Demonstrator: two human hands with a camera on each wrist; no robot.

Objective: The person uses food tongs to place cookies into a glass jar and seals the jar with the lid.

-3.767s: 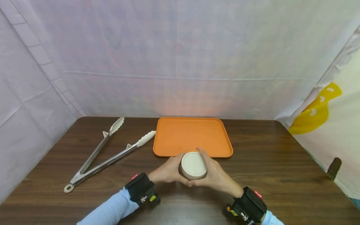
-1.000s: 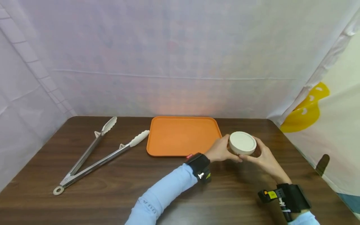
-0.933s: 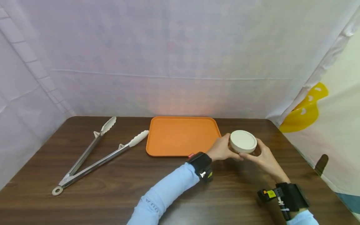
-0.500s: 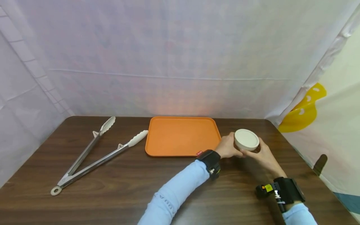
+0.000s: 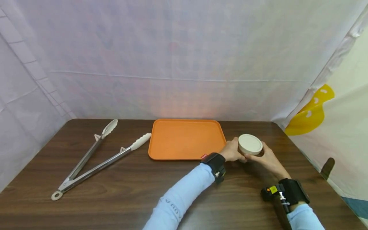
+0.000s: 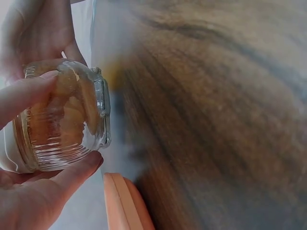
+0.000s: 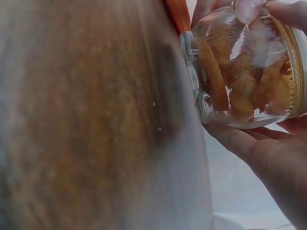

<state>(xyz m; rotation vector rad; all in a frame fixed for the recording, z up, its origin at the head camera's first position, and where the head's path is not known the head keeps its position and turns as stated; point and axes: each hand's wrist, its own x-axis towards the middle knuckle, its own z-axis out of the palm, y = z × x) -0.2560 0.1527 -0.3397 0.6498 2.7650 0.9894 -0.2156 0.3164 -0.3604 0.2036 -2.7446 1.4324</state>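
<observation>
Both my hands hold a small glass jar point(image 6: 67, 115) with a white lid point(image 5: 250, 144), to the right of the tray. Through the glass, orange-brown pieces point(image 7: 242, 88) show. My left hand point(image 5: 232, 150) grips the jar's left side, its thumb against the glass in the left wrist view. My right hand point(image 5: 268, 159) grips the other side, and the two thumbs come close together at the front. The jar is upright, its base close to the tabletop; whether it touches I cannot tell.
An orange tray point(image 5: 187, 140) lies at the back middle, just left of my left hand. Long metal tongs point(image 5: 86, 174) with pale tips lie spread at the left of the dark wooden table point(image 5: 115, 204). White cloth point(image 5: 184, 64) hangs behind the table.
From in front of the tray, both hands have carried the jar right and away from me to beside it. Over the last half second it has sunk slightly. Tray and tongs have stayed put.
</observation>
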